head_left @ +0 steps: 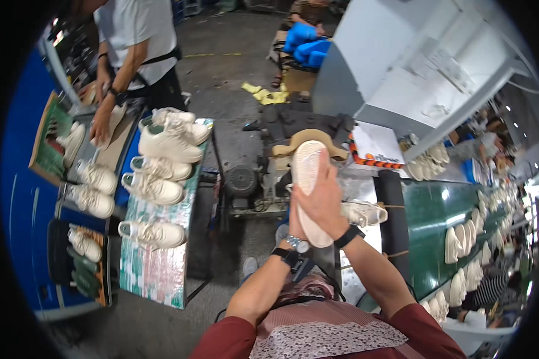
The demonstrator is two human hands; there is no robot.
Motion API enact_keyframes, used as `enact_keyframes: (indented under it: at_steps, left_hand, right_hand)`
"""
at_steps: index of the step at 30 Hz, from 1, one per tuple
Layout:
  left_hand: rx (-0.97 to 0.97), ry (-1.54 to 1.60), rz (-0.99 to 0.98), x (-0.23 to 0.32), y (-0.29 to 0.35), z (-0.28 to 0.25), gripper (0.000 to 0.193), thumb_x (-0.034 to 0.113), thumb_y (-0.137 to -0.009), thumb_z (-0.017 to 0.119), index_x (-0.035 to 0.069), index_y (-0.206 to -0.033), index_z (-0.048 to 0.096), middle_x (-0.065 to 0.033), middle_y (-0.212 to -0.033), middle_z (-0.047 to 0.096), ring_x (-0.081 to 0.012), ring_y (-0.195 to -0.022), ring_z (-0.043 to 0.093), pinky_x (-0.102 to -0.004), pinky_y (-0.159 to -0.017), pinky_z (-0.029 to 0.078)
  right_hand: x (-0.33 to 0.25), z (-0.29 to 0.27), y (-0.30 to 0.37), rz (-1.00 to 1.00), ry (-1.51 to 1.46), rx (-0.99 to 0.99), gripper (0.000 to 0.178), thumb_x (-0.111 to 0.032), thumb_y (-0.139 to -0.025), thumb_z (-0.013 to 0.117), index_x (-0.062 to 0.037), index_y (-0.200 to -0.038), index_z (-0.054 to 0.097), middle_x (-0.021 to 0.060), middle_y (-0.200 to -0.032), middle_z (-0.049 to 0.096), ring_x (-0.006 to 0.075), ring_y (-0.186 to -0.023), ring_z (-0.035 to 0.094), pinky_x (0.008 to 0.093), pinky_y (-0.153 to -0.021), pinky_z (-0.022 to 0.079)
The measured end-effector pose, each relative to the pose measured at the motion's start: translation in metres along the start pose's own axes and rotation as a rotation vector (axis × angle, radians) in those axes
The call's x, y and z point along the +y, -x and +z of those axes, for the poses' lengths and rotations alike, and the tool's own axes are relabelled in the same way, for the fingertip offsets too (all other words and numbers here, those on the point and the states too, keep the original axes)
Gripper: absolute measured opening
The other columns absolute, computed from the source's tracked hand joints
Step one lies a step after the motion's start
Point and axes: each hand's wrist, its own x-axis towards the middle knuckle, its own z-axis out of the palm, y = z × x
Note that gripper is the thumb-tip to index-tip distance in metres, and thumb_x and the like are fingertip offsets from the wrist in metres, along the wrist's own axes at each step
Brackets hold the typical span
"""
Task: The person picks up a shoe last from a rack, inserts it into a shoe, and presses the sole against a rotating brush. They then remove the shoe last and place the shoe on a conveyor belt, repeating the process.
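Observation:
A cream-coloured shoe (307, 161) is tilted up in front of me, its pale sole turned toward my view. My right hand (323, 206) is closed on it from the right, with the fingers stretched along the sole. On the other side, my left hand (295, 221) grips the shoe near its middle, its fingers mostly hidden behind it. The shoe's far end overlaps a curved tan band (286, 148) on a dark machine; whether they touch I cannot tell. Another cream lace-up shoe (365, 213) lies just right of my right hand.
Several cream shoes stand on a taped table (156, 263) at left. Behind it, a person (139, 36) handles a shoe. A motor (241, 179) sits left of the machine. To the right are a dark roller (392, 215), a green conveyor (425, 239) with shoes, and a white box (374, 143).

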Motion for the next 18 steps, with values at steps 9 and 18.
enact_keyframes:
  at_steps: [9,18]
  left_hand:
    - [0.123,-0.207,-0.232,0.006,0.056,-0.009,0.088,0.069,-0.096,0.042,0.001,-0.151,0.035,-0.0149,-0.146,0.05,-0.0284,-0.129,0.053,-0.0408,-0.11,0.042]
    - [0.153,-1.046,-0.456,0.153,0.145,-0.07,0.061,0.012,-0.082,0.056,-0.007,-0.139,0.046,-0.0149,-0.128,0.061,-0.026,-0.114,0.063,-0.0395,-0.098,0.051]
  right_hand:
    - [-0.009,-0.023,0.052,0.029,-0.098,0.137,0.107,-0.026,-0.077,0.075,0.001,-0.157,0.009,0.0286,-0.128,0.041,0.0489,-0.104,0.055,0.0517,-0.083,0.051]
    - [0.064,0.049,0.081,0.753,-2.001,-0.215,0.059,-0.049,-0.098,0.057,-0.0038,-0.135,0.053,0.0177,-0.132,0.06,0.0293,-0.105,0.061,0.0436,-0.099,0.046]
